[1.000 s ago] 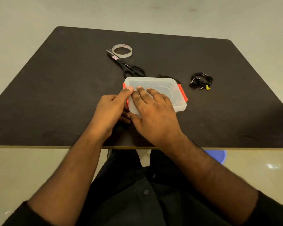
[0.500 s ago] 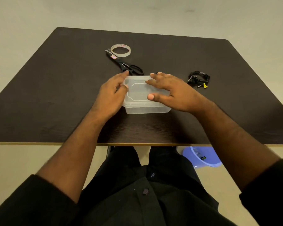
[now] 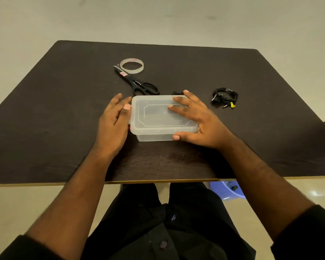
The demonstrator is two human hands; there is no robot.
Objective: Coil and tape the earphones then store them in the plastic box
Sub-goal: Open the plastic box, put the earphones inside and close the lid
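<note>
A clear plastic box [image 3: 158,117] with its lid on sits mid-table, near the front edge. My left hand [image 3: 114,121] lies against the box's left end, fingers straight and thumb touching the lid's rim. My right hand [image 3: 197,119] covers the right end, with fingers flat on the lid and the thumb against the front wall. A coiled black earphone set [image 3: 224,98] with a yellow tag lies on the table to the right of the box. Another black bundle [image 3: 176,93] peeks out behind the box by my right fingertips.
Black scissors [image 3: 139,84] lie just behind the box's left corner, with a roll of clear tape [image 3: 132,66] at their tip. The dark table [image 3: 64,109] is bare to the left and far right. A blue bin [image 3: 227,190] stands on the floor below the front edge.
My right hand has slid from the lid's left part to the box's right end. My left hand has shifted up along the left end. The orange clips are now mostly hidden.
</note>
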